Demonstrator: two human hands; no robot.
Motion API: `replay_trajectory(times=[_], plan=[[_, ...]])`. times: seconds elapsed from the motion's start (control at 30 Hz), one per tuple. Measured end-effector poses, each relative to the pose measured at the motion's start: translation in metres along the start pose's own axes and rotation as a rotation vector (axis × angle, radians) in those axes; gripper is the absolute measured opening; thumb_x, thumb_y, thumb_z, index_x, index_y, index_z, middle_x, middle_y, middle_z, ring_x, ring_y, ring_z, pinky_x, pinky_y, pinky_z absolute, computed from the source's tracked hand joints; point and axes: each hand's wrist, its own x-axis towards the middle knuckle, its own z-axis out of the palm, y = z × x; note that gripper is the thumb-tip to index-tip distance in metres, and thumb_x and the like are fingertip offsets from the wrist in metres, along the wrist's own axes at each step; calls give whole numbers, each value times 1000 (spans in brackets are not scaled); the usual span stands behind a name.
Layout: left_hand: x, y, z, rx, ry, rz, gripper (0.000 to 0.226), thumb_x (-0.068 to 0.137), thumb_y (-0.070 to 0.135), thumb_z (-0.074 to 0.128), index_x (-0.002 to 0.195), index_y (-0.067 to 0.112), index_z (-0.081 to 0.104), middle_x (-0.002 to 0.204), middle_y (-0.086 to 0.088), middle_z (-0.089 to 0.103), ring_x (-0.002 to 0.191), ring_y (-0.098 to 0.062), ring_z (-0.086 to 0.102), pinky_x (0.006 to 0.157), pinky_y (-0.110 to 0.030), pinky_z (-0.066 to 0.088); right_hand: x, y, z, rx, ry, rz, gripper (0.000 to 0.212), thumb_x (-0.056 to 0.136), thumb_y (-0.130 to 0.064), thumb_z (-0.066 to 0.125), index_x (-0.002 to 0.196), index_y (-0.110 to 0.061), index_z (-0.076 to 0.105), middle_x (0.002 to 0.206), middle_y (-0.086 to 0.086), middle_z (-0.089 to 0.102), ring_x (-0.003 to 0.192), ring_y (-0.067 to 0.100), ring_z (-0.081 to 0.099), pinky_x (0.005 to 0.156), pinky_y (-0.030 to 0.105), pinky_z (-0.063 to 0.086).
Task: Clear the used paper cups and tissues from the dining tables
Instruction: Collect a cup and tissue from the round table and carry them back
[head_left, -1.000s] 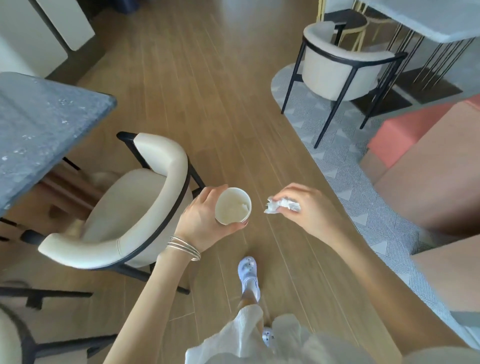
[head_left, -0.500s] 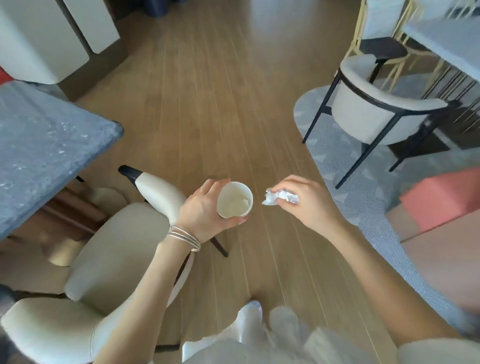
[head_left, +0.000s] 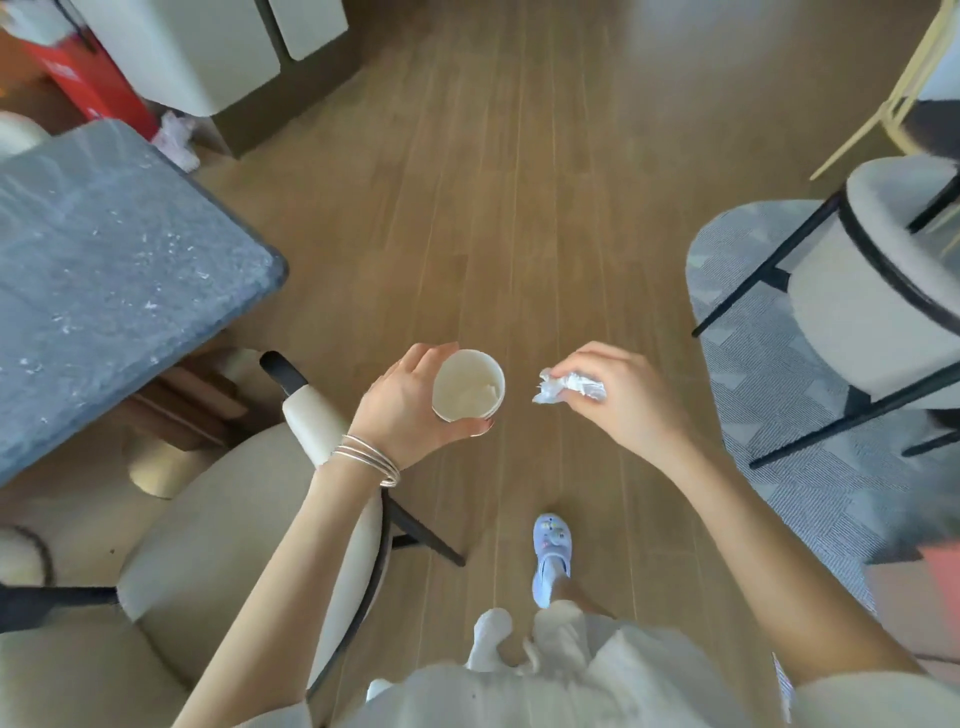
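Note:
My left hand (head_left: 410, 402) grips a white paper cup (head_left: 467, 384) upright, its open mouth facing the camera, over the wooden floor. A pale scrap lies inside the cup. My right hand (head_left: 618, 400) pinches a crumpled white tissue (head_left: 569, 387) a short way to the right of the cup, not touching it. Both hands are held in front of me at about the same height.
A grey stone table (head_left: 114, 280) stands at the left with cream chairs (head_left: 249, 525) beside it. At the right another cream chair (head_left: 857, 291) stands on a grey rug (head_left: 810, 426). A red box (head_left: 88, 78) and white cabinets (head_left: 208, 47) lie at the far left. Wooden floor (head_left: 519, 182) stretches ahead.
The view has moved forward and turned left along the floor; the grey table and left chair came nearer. Both hands keep the cup and tissue as before.

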Motion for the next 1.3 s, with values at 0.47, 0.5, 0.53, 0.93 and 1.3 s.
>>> replay_trajectory(times=[0.47, 0.5, 0.53, 0.93, 1.3], plan=[[240, 11, -5, 19, 183, -64, 84, 57, 52, 78, 129, 24, 46, 114, 3, 54, 97, -22, 57, 73, -29, 43, 248, 94, -72, -28, -12, -160, 16, 81, -8, 66, 94, -17, 70, 95, -5, 65, 84, 10, 57, 62, 19, 39], [255, 6, -3, 26, 183, -63, 84, 57, 52, 79, 128, 23, 47, 113, 3, 54, 96, -23, 58, 72, -29, 44, 261, 101, -71, -28, -24, -157, 16, 81, -7, 66, 94, -16, 70, 95, -4, 65, 84, 11, 57, 62, 20, 39], [270, 1, 0, 35, 180, -64, 83, 57, 51, 79, 128, 23, 47, 113, 3, 55, 95, -23, 59, 73, -30, 45, 276, 108, -68, -27, -37, -152, 17, 81, -6, 66, 94, -15, 70, 95, -3, 65, 85, 13, 58, 63, 21, 40], [521, -78, -44, 34, 114, -69, 86, 55, 54, 79, 130, 26, 45, 120, 5, 52, 103, -23, 57, 75, -31, 44, 529, 140, -70, -7, -26, -121, 17, 81, -6, 65, 94, -16, 69, 96, -4, 64, 87, 17, 60, 71, 43, 50], [697, -125, -91, 15, 148, -53, 86, 55, 52, 77, 130, 26, 45, 118, 5, 52, 99, -22, 57, 72, -28, 40, 714, 156, -69, 20, 42, -185, 17, 78, 0, 66, 90, -11, 70, 91, 1, 65, 81, 21, 62, 67, 36, 49]])
